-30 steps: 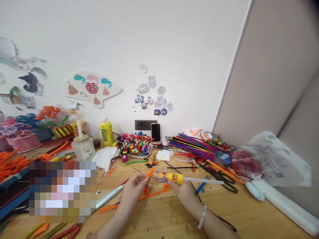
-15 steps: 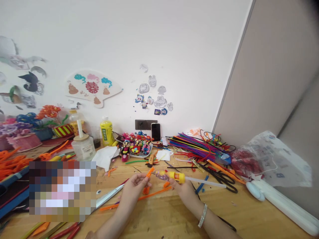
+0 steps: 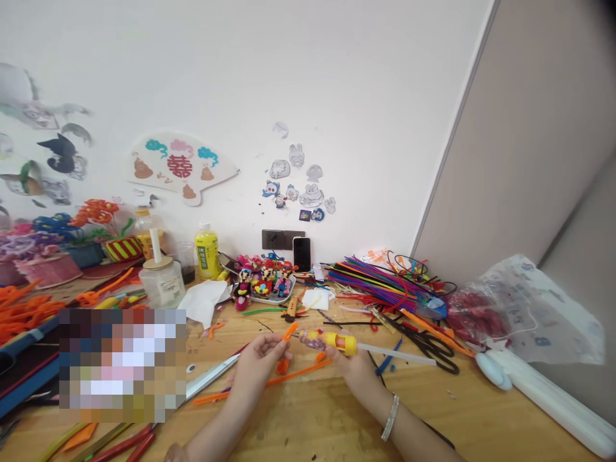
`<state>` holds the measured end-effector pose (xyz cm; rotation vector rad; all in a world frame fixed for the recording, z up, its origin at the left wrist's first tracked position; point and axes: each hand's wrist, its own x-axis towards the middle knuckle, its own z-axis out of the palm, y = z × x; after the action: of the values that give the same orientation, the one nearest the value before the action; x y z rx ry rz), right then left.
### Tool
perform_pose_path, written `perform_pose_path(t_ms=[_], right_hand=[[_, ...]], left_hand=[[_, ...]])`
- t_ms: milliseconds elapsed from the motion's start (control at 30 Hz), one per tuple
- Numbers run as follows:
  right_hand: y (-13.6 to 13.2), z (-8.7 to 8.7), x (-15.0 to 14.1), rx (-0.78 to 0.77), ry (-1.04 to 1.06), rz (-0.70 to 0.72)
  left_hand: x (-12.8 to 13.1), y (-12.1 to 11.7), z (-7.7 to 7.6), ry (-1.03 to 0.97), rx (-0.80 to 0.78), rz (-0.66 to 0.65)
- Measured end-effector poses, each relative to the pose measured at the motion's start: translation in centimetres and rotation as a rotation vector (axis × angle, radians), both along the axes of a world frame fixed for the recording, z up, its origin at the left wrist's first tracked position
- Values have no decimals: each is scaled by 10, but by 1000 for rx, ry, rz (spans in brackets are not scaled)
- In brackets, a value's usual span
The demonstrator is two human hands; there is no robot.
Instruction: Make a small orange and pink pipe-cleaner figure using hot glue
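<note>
My left hand (image 3: pixel 262 360) pinches a short orange pipe cleaner piece (image 3: pixel 290 332) between its fingertips. My right hand (image 3: pixel 353 367) grips a small yellow glue gun (image 3: pixel 342 343), with a clear glue stick (image 3: pixel 397 353) sticking out to the right. The gun's patterned front end (image 3: pixel 312 340) points left, close to the orange piece but apart from it. A longer orange pipe cleaner (image 3: pixel 298 375) lies on the wooden table (image 3: pixel 308 436) under my hands. A silver bangle (image 3: pixel 390 417) circles my right wrist.
Long scissors (image 3: pixel 209 378) lie left of my left hand, and black-handled scissors (image 3: pixel 433 346) lie to the right. A bundle of colored pipe cleaners (image 3: pixel 375 282), pipe-cleaner figures on a plate (image 3: pixel 264 285), a jar (image 3: pixel 161 282) and a plastic bag (image 3: pixel 529 308) crowd the table's back.
The glue gun has shifted slightly right and its stick tilts a little lower. My left hand stays nearly still, and the whole view has drifted slightly.
</note>
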<state>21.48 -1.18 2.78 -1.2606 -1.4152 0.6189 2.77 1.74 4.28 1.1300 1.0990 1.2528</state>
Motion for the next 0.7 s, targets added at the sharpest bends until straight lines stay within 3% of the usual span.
perform_pose_path(t_ms=[700], right_hand=[[3, -2, 1, -68, -22, -55]], left_hand=[[0, -1, 0, -17, 4, -17]])
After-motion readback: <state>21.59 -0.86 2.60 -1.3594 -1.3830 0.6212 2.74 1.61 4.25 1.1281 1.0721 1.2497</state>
